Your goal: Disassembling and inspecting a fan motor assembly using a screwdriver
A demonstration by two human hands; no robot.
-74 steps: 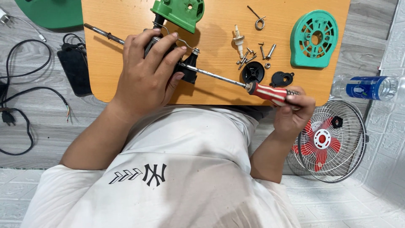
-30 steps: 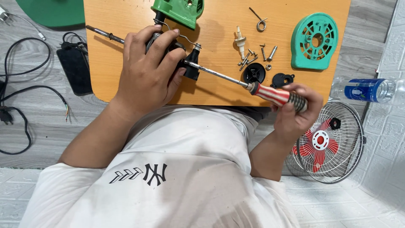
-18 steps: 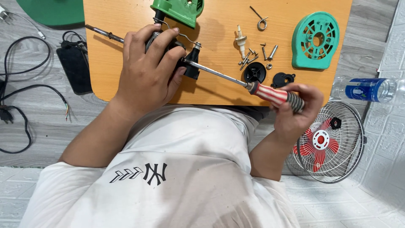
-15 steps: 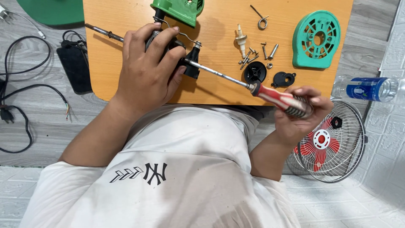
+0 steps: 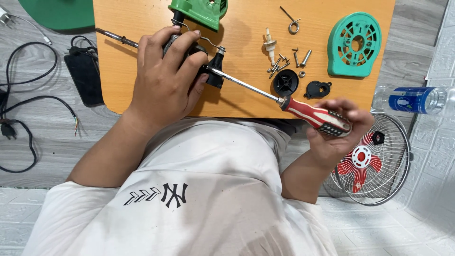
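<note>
Two hands work over an orange table (image 5: 142, 28) on grey floor (image 5: 42, 137): left hand (image 5: 166, 76) clutches a motor (image 5: 189, 47), right hand (image 5: 339, 125) grips a screwdriver (image 5: 284, 102).

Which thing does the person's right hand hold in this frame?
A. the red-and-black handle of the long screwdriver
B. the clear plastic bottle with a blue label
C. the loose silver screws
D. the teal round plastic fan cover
A: the right hand wraps the red-and-black handle of the long screwdriver, its steel shaft running up-left toward the dark motor part under the left hand.
</note>
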